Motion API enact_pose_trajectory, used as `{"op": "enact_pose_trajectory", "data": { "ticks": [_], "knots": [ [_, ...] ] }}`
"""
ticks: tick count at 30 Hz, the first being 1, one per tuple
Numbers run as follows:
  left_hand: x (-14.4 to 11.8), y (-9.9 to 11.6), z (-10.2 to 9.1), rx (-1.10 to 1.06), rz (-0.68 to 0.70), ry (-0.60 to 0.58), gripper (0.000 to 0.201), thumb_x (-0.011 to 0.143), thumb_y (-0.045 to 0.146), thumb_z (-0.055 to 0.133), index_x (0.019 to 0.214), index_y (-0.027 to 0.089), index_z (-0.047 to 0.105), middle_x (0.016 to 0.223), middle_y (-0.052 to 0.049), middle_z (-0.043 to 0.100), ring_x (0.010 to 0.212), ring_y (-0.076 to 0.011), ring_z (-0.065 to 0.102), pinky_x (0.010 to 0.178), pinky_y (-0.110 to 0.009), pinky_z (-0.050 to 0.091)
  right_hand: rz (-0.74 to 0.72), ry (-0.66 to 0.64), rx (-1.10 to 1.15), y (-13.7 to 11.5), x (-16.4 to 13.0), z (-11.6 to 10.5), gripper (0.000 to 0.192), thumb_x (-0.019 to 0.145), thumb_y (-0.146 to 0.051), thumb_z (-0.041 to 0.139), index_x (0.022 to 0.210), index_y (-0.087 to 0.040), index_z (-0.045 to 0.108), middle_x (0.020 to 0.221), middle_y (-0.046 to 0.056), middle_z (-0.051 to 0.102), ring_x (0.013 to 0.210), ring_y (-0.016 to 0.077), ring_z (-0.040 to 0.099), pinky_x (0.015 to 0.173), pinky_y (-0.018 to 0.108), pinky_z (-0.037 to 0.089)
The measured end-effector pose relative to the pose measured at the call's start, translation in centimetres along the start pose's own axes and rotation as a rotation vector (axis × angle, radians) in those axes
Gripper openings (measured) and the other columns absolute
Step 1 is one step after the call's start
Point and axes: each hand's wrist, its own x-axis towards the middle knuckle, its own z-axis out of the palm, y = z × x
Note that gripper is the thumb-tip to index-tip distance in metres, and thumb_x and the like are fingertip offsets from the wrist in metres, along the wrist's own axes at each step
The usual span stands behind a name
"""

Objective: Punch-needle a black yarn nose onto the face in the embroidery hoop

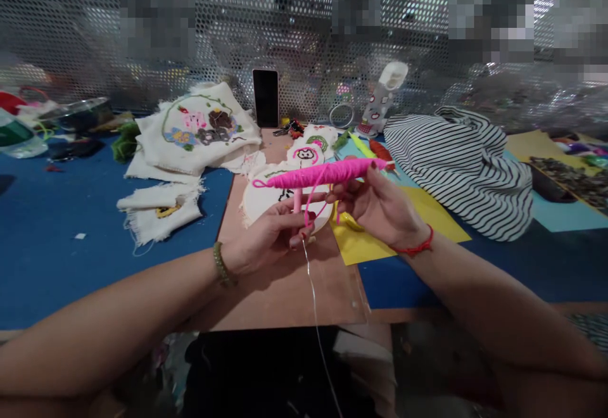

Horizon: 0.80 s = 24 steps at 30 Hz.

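My right hand [380,209] pinches one end of a long spindle of bright pink yarn [313,174], which lies level above the table. A loose strand loops down from it to my left hand [270,231]. That hand is closed around a pink-handled tool, which looks like a punch needle [297,200], and pinches the pink strand. From its fingertips a thin silvery wire [312,291] hangs down past the table edge. Behind the hands lies a round white embroidered cloth [256,199], partly hidden by them.
Embroidered cloths [199,120] lie at left, with a smaller frayed piece [161,212] in front. A phone [266,98] leans against the perforated metal screen. Yellow paper [427,215] and striped fabric [460,164] are at right. A white handheld device [382,98] stands behind.
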Motion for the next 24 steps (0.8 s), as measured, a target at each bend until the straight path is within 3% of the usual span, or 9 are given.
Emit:
{"op": "enact_pose_trajectory", "data": {
  "ticks": [2,5,11,13,16,20,22,24],
  "knots": [
    [-0.1,0.0,0.2,0.029,-0.013,-0.001,0.01,0.078,0.016,0.073,0.083,0.014,0.064,0.057,0.004,0.055,0.044,-0.0041,0.038,0.047,-0.018,0.028,0.007,-0.019,0.038,0.6,-0.1,0.5,0.031,0.09,-0.054,0.067,0.09,-0.024,0.073,0.086,0.002,0.075,0.085,0.0172,0.074,0.079,0.03,0.063],
    [-0.1,-0.1,0.3,0.049,-0.037,0.008,0.021,0.078,0.016,0.073,0.068,0.015,0.055,0.056,0.003,0.054,0.045,-0.0039,0.039,0.047,-0.018,0.028,0.016,-0.054,0.094,1.0,-0.5,1.3,0.033,0.093,-0.055,0.064,0.088,-0.023,0.07,0.085,0.0,0.074,0.086,0.0151,0.074,0.085,0.028,0.062],
    [-0.2,-0.9,0.6,0.013,-0.14,-0.086,0.021,0.069,0.012,0.08,0.081,0.016,0.063,0.063,0.005,0.054,0.048,-0.0037,0.037,0.044,-0.017,0.024,0.092,-0.152,0.063,1.5,-2.1,3.4,0.028,0.096,-0.052,0.057,0.1,-0.025,0.061,0.086,0.001,0.072,0.093,0.0188,0.073,0.086,0.04,0.063],
    [-0.3,-1.0,0.4,0.034,-0.137,-0.092,0.021,0.07,0.015,0.082,0.078,0.015,0.063,0.065,0.004,0.058,0.048,-0.0033,0.037,0.045,-0.017,0.024,0.068,-0.097,0.032,1.3,-2.3,3.7,0.026,0.093,-0.051,0.062,0.101,-0.027,0.061,0.086,0.0,0.072,0.094,0.0192,0.073,0.086,0.04,0.062],
    [-0.4,-0.9,0.0,0.117,-0.188,-0.211,0.024,0.076,0.027,0.082,0.072,0.014,0.063,0.056,0.003,0.055,0.045,-0.0041,0.036,0.044,-0.019,0.023,-0.05,0.048,-0.035,-0.3,-2.0,3.5,0.025,0.089,-0.053,0.065,0.091,-0.028,0.063,0.08,0.0,0.07,0.086,0.0194,0.072,0.08,0.036,0.062],
    [-0.6,-0.4,-0.2,0.156,-0.264,-0.322,0.029,0.081,0.04,0.081,0.079,0.013,0.07,0.053,0.003,0.056,0.043,-0.0056,0.036,0.042,-0.021,0.021,-0.397,0.365,-0.007,-4.2,-0.1,0.3,0.022,0.099,-0.036,0.053,0.081,-0.027,0.06,0.068,-0.003,0.055,0.065,0.0118,0.058,0.066,0.023,0.055],
    [-0.6,-0.2,-0.2,0.161,-0.241,-0.321,0.027,0.082,0.039,0.079,0.081,0.013,0.072,0.053,0.003,0.056,0.042,-0.005,0.035,0.043,-0.02,0.022,-0.545,0.504,0.005,-6.4,1.2,-3.2,0.034,0.103,-0.038,0.043,0.073,-0.025,0.053,0.065,-0.003,0.047,0.061,0.0104,0.052,0.064,0.021,0.05],
    [-0.8,0.0,-0.3,0.164,-0.213,-0.307,0.025,0.084,0.038,0.078,0.081,0.013,0.073,0.053,0.003,0.055,0.042,-0.0045,0.035,0.044,-0.02,0.024,-0.579,0.614,-0.105,-8.3,2.1,-7.5,0.042,0.104,-0.045,0.037,0.067,-0.025,0.044,0.061,-0.004,0.041,0.056,0.0104,0.046,0.059,0.022,0.046]
  ]
}}
